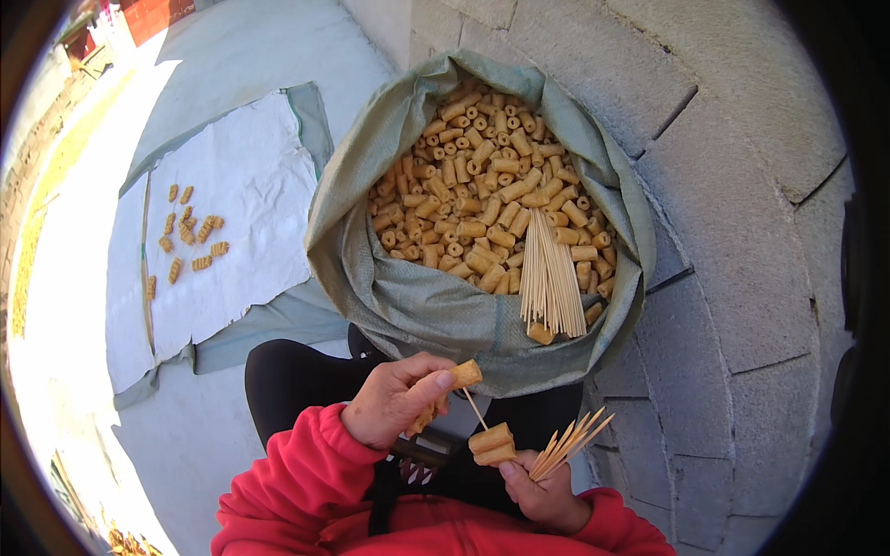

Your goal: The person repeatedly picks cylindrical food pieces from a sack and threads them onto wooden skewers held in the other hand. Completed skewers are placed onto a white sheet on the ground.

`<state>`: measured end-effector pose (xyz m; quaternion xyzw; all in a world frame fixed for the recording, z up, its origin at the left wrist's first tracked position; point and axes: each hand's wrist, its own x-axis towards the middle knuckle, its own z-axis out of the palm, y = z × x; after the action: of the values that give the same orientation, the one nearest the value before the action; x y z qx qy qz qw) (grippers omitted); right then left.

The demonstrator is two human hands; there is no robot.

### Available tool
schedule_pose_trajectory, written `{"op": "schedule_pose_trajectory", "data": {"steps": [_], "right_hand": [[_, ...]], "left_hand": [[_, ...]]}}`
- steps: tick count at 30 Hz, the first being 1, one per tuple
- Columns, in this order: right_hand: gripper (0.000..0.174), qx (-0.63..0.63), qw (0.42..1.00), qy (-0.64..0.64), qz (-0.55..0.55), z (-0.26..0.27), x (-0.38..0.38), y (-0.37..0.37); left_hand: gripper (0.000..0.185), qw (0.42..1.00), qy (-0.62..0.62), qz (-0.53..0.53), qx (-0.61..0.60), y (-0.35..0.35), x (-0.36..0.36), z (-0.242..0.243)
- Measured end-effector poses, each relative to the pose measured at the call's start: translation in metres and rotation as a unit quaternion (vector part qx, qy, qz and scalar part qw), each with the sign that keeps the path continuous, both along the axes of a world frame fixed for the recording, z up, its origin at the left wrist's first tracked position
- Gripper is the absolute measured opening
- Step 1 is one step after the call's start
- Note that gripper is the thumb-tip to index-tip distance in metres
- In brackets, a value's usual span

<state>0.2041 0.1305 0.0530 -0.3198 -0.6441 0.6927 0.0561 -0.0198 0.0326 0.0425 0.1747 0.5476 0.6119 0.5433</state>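
Between thumb and fingers my left hand (400, 396) holds a short tan food tube (466, 374), with more such pieces tucked under the fingers. Two tubes (491, 445) sit side by side on a thin wooden skewer (475, 409) gripped in my right hand (539, 490). The skewer's upper end reaches the underside of the tube in my left hand; whether it has entered cannot be seen. A bundle of pointed skewers (571, 445) also sticks out of my right hand. Just beyond both hands stands a green woven sack (431, 306), rim rolled down, full of loose tubes (480, 201).
A fan of bare skewers (553, 278) lies on the tubes at the sack's near right. On the left, several filled skewers (186, 233) rest on a white sheet (240, 174) spread on the floor. A grey block wall (723, 278) runs along the right.
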Motion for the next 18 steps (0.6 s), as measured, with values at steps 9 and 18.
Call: {"op": "schedule_pose_trajectory", "data": {"steps": [9,18], "right_hand": [[0.019,-0.038,0.998,0.009,-0.059,0.002,-0.007,-0.014],[0.02,-0.025,0.999,-0.001,0.029,0.007,0.001,0.01]], "left_hand": [[0.028,0.94,0.288,0.022,0.181,0.019,0.034,-0.017],[0.032,0.961,-0.213,0.119,0.128,0.004,0.01,-0.014]]}}
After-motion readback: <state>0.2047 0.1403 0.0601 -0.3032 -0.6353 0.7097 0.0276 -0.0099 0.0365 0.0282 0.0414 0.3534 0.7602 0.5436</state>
